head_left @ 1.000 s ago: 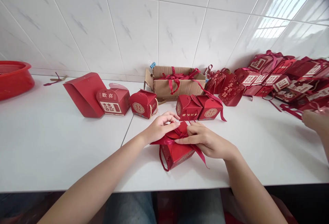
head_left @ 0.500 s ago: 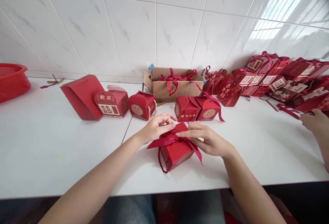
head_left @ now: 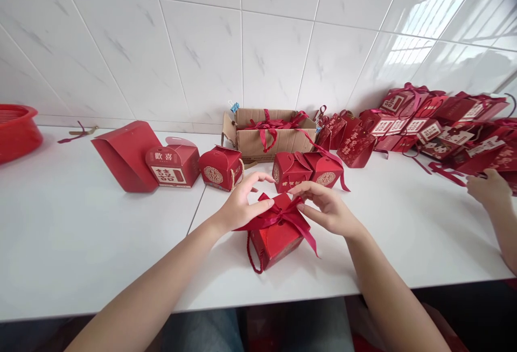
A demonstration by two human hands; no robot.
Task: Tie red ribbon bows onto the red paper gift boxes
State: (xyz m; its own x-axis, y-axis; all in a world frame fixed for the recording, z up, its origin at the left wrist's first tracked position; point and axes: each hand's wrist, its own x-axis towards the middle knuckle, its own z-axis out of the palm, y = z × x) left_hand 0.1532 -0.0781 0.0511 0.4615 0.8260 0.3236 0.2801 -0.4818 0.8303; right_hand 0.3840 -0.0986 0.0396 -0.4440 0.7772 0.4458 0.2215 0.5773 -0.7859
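Observation:
A red gift box point(head_left: 278, 241) sits near the table's front edge, with a dark red ribbon point(head_left: 279, 216) tied in a bow on its lid and a cord handle hanging on its left side. My left hand point(head_left: 242, 201) is at the upper left of the box, fingers apart, its thumb near the left loop. On the other side, my right hand point(head_left: 329, 209) is curved with thumb and index at the right loop of the bow; whether they pinch it is hard to tell.
Behind stand several red boxes point(head_left: 220, 168) and a cardboard box point(head_left: 264, 145) of ribbons. A large pile of gift boxes point(head_left: 404, 123) is at right, beside another person's hand point(head_left: 490, 190). A red basin point(head_left: 18, 134) is far left.
Both my hands have opened somewhat and drawn apart from the middle of the bow. The bow's loops now show, standing up. The view has shifted slightly.

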